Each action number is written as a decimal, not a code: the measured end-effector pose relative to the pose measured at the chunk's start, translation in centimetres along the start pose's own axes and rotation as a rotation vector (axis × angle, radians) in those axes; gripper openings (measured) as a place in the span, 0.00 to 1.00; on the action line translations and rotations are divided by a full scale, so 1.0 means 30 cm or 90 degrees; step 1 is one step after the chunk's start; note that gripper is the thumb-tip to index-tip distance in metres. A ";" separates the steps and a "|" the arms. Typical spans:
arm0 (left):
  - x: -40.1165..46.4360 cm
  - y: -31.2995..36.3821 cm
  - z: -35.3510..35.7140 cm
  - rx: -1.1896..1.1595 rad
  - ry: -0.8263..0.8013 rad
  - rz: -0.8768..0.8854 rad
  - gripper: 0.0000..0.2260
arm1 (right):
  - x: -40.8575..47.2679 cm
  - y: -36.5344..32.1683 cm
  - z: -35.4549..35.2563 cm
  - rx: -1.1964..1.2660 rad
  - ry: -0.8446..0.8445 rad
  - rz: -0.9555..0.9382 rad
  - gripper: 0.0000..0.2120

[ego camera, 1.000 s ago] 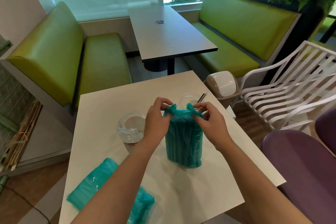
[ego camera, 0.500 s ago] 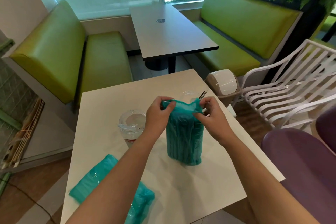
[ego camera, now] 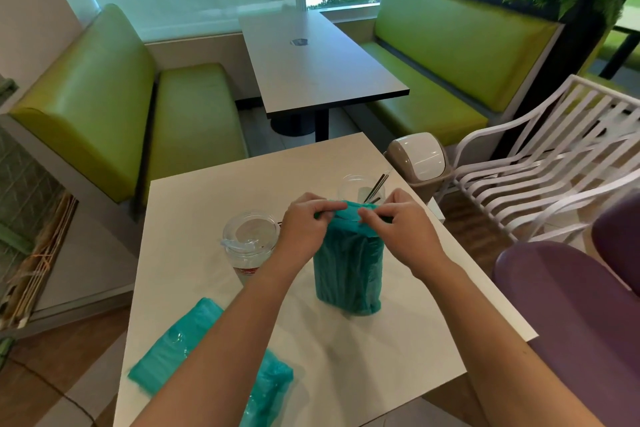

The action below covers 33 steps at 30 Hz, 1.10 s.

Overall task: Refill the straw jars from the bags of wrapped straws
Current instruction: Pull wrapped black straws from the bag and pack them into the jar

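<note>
- Teal bag of wrapped straws [ego camera: 348,274] stands upright mid-way across the white table [ego camera: 194,253], its top pinched from both sides.
- Left hand [ego camera: 306,224] — fingers curled, pinching the bag's folded mouth.
- Right hand [ego camera: 398,224] — fingertips pinching the same edge, just beside the left.
- Clear lidded jar [ego camera: 250,243] stands left of the bag; an open jar [ego camera: 362,188] behind it.
- Second teal bag [ego camera: 207,360] lies flat near the table's front edge.
</note>
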<state>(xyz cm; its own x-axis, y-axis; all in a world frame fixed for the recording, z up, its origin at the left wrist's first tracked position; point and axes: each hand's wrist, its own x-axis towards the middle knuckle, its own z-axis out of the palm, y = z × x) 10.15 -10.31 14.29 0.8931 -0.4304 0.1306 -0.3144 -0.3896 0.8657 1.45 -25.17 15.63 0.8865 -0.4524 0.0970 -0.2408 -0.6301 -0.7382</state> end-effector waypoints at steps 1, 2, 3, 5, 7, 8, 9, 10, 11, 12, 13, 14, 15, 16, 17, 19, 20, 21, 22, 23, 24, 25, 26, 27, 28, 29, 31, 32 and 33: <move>-0.001 0.001 -0.003 0.010 -0.014 0.005 0.14 | -0.001 0.005 -0.001 -0.028 -0.008 -0.012 0.15; -0.002 0.001 -0.007 0.015 -0.032 0.009 0.17 | -0.003 0.009 -0.004 -0.051 -0.017 -0.021 0.13; -0.004 0.003 -0.012 0.015 -0.054 0.011 0.21 | -0.005 0.014 -0.006 -0.063 -0.026 -0.028 0.11; -0.009 0.010 -0.025 0.008 -0.101 0.016 0.28 | -0.007 0.018 -0.008 -0.056 -0.032 -0.025 0.10; -0.015 0.016 -0.032 0.014 -0.141 0.016 0.33 | -0.002 0.022 -0.004 -0.057 -0.039 -0.010 0.14; -0.015 0.019 -0.034 0.017 -0.154 0.013 0.34 | 0.001 0.023 0.000 -0.066 -0.055 0.001 0.17; -0.014 0.018 -0.035 0.019 -0.162 0.007 0.34 | 0.004 0.025 0.004 -0.071 -0.079 0.019 0.20; -0.014 0.016 -0.034 0.024 -0.167 -0.002 0.33 | 0.005 0.026 0.008 -0.070 -0.106 0.045 0.22; -0.013 0.013 -0.033 0.032 -0.168 -0.015 0.32 | 0.004 0.029 0.011 -0.063 -0.129 0.072 0.25; -0.014 0.009 -0.032 0.039 -0.167 -0.031 0.31 | 0.001 0.032 0.013 -0.053 -0.143 0.092 0.26; -0.015 0.003 -0.032 0.044 -0.165 -0.045 0.30 | -0.002 0.036 0.014 -0.040 -0.148 0.102 0.27; -0.017 -0.005 -0.033 0.048 -0.167 -0.058 0.29 | -0.005 0.041 0.014 -0.025 -0.151 0.107 0.28; -0.021 -0.013 -0.034 0.052 -0.172 -0.068 0.29 | -0.008 0.046 0.015 -0.006 -0.157 0.115 0.29; -0.025 -0.019 -0.035 0.055 -0.176 -0.073 0.30 | -0.009 0.051 0.016 0.014 -0.166 0.127 0.29; -0.029 -0.026 -0.036 0.054 -0.177 -0.073 0.30 | -0.009 0.056 0.018 0.031 -0.175 0.142 0.30; -0.034 -0.031 -0.039 0.037 -0.170 -0.068 0.31 | -0.009 0.068 0.028 0.062 -0.185 0.167 0.30; -0.036 -0.030 -0.041 0.023 -0.169 -0.069 0.31 | -0.009 0.075 0.035 0.075 -0.187 0.176 0.31; -0.039 -0.029 -0.046 0.007 -0.174 -0.073 0.31 | -0.009 0.084 0.041 0.084 -0.193 0.184 0.32; -0.040 -0.029 -0.051 -0.013 -0.187 -0.080 0.32 | -0.010 0.093 0.045 0.088 -0.200 0.189 0.32; -0.041 -0.032 -0.056 -0.032 -0.206 -0.089 0.32 | -0.010 0.100 0.047 0.094 -0.209 0.195 0.32; -0.043 -0.036 -0.061 -0.046 -0.224 -0.098 0.33 | -0.011 0.107 0.048 0.109 -0.217 0.202 0.31; -0.045 -0.042 -0.064 -0.056 -0.238 -0.107 0.33 | -0.012 0.113 0.046 0.132 -0.223 0.209 0.31; -0.046 -0.049 -0.067 -0.070 -0.246 -0.118 0.34 | -0.012 0.116 0.044 0.153 -0.227 0.215 0.30; -0.046 -0.055 -0.068 -0.094 -0.250 -0.131 0.33 | -0.013 0.117 0.041 0.167 -0.230 0.218 0.30; -0.045 -0.058 -0.068 -0.130 -0.252 -0.150 0.33 | -0.013 0.116 0.039 0.170 -0.235 0.216 0.30; -0.043 -0.057 -0.066 -0.173 -0.253 -0.175 0.31 | -0.013 0.114 0.038 0.165 -0.246 0.210 0.31; -0.039 -0.046 -0.056 -0.259 -0.238 -0.234 0.26 | -0.014 0.103 0.043 0.172 -0.280 0.194 0.34; -0.035 -0.038 -0.050 -0.286 -0.219 -0.256 0.22 | -0.014 0.095 0.046 0.190 -0.294 0.190 0.35; -0.033 -0.033 -0.040 -0.290 -0.191 -0.265 0.18 | -0.014 0.089 0.050 0.207 -0.301 0.188 0.36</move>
<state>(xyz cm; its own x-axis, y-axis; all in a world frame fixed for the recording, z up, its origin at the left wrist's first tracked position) 9.97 -8.51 13.88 0.7618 -0.5516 -0.3397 0.2611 -0.2185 0.9403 1.03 -25.72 12.63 0.8976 -0.2035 -0.3911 -0.4350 -0.2650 -0.8605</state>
